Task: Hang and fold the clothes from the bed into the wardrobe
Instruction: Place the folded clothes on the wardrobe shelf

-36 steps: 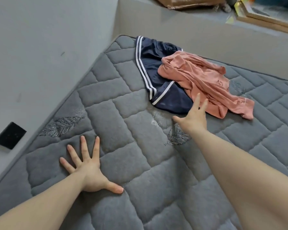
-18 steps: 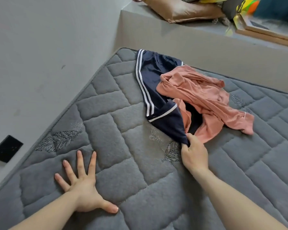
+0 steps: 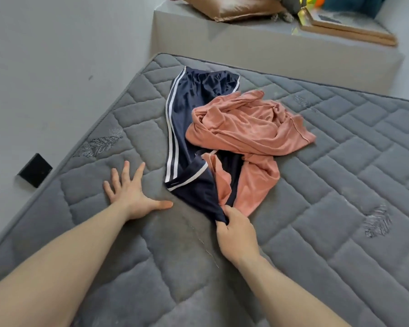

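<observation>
Dragged nearer since before, the navy shorts [image 3: 187,128] lie pinched at their hem by the right hand [image 3: 236,234]; pink top [image 3: 243,131] just beyond it; left hand [image 3: 130,194] presses flat, fingers spread, on the mattress [image 3: 340,208]; no readable writing.

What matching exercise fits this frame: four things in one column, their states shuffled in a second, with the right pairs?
Things:
1. left hand
2. right hand
3. pink garment
4. brown cushion

States:
A. lies crumpled partly on top of the navy shorts
B. rests on the grey ledge beyond the mattress
C. pinches the near corner of the navy shorts
D. presses flat on the mattress, fingers spread

Pairs: 1-D, 2-C, 3-A, 4-B
</observation>
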